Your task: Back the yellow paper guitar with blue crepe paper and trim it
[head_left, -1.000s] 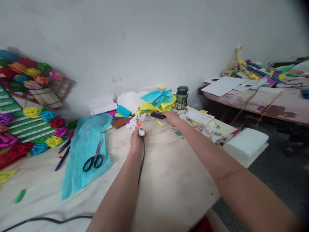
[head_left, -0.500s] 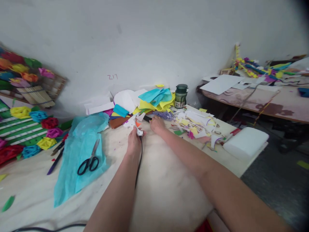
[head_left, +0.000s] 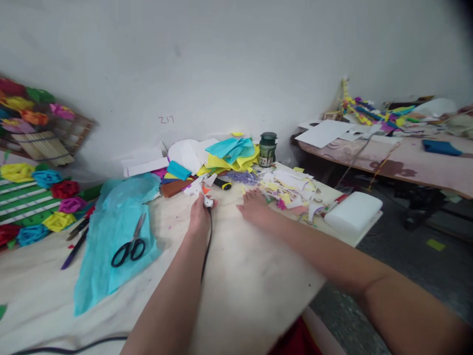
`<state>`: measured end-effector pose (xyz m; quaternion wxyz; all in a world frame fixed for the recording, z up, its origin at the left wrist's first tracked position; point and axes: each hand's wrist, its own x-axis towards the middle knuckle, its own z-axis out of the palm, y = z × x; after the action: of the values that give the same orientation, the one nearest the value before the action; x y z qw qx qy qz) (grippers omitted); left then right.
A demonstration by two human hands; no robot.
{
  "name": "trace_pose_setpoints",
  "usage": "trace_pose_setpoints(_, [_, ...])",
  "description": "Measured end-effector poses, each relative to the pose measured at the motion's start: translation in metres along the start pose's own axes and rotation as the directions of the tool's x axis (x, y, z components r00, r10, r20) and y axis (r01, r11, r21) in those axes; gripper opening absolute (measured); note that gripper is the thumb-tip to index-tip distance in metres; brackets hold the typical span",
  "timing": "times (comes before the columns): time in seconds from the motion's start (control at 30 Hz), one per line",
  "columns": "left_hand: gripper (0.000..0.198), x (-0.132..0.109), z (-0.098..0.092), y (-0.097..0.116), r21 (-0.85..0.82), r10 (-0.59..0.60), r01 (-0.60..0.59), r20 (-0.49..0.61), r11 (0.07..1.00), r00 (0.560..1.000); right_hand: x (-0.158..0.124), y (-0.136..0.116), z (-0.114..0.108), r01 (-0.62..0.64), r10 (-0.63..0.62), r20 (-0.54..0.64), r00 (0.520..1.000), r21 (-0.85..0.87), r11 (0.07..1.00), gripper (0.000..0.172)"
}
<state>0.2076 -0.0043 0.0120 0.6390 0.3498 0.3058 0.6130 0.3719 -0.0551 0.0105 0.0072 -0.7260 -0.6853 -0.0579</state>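
**Left hand (head_left: 200, 212) gripping a white corded device (head_left: 208, 202), right hand (head_left: 254, 207) with fingers apart**

Clock directions take the white device as centre, with twelve toward the wall (head_left: 221, 64). The left fingers are closed around the device, and a black cord (head_left: 208, 236) runs from it toward six o'clock. At three o'clock is the right hand, palm down with its fingers slightly spread; whether they touch the table (head_left: 251, 276) or hover just above it, I cannot tell.

Near the device, at one o'clock, lies a black handle with a yellow end (head_left: 222, 184). Beyond it are purple shreds (head_left: 242, 176), then crumpled blue and yellow paper (head_left: 232, 150) and a dark green jar (head_left: 268, 149), standing upright. Mixed paper scraps (head_left: 293, 182) spread at two o'clock, just past the right hand.

At eight o'clock, black-handled scissors (head_left: 138, 229) rest on a turquoise sheet (head_left: 99, 266). Farther out, at nine, are bright paper flowers (head_left: 59, 221); at three, a white roll (head_left: 354, 213) near the table's edge.
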Motion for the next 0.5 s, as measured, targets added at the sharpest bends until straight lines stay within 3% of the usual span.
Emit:
trace_pose_setpoints(0.23, [0.027,0.0,0.004,0.0,0.023,-0.024,0.024,-0.002,0.999,1.0,-0.019,0.05,0.013,-0.105,0.11,-0.07,0.991,0.075,0.992,0.055])
trace_pose_setpoints(0.5, [0.033,-0.001,0.009,-0.006,0.082,0.013,-0.023,0.116,0.996,0.993,-0.002,0.086,0.017,-0.183,0.185,-0.012,0.983,0.093,0.979,0.056])
